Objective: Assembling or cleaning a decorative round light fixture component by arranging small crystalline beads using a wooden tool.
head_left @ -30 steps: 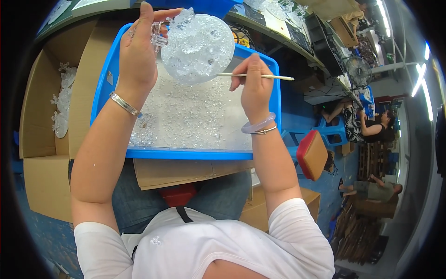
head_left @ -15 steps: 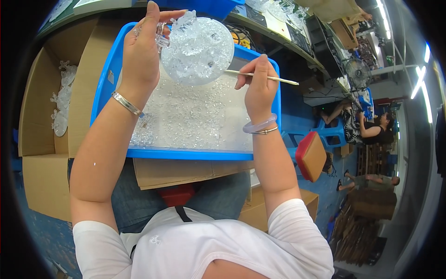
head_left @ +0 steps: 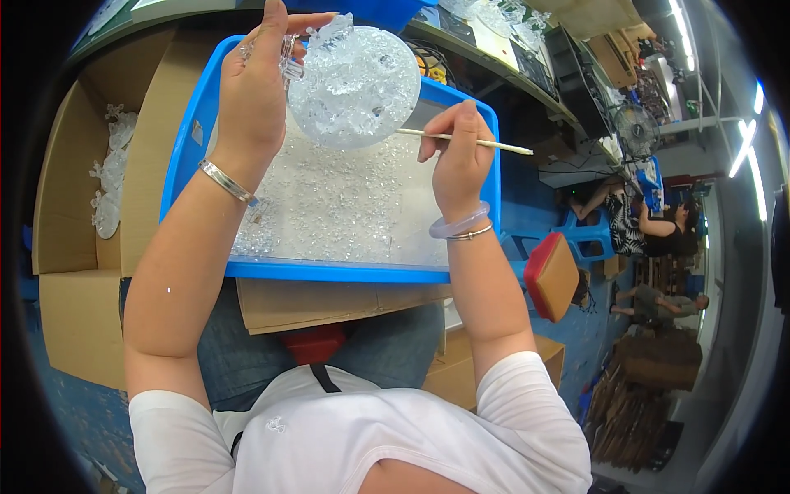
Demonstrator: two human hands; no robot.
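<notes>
My left hand (head_left: pixel 260 99) grips a clear plastic piece (head_left: pixel 359 90) by the side, with fingers closed on its knobbly edge. The piece has a frosted round disc and bumpy, crystal-like shapes on it. In my right hand (head_left: pixel 461 156) is a thin whitish stick (head_left: pixel 508 148), pinched between thumb and fingers. Its left end reaches the lower right rim of the disc; whether it touches cannot be seen. Both hands are over a blue-rimmed tray (head_left: pixel 337 271). Small glittering clear chips (head_left: pixel 329 202) lie scattered on the tray's pale bottom.
An open cardboard box (head_left: pixel 78 181) with similar clear pieces (head_left: pixel 111 177) stands at left. A workbench runs along the far side. At right are a red-edged stool (head_left: pixel 551 278), a fan (head_left: pixel 634 128), and two people farther off.
The clear piece and my left hand have shifted slightly to the right. My right hand and the stick have moved a little right and down.
</notes>
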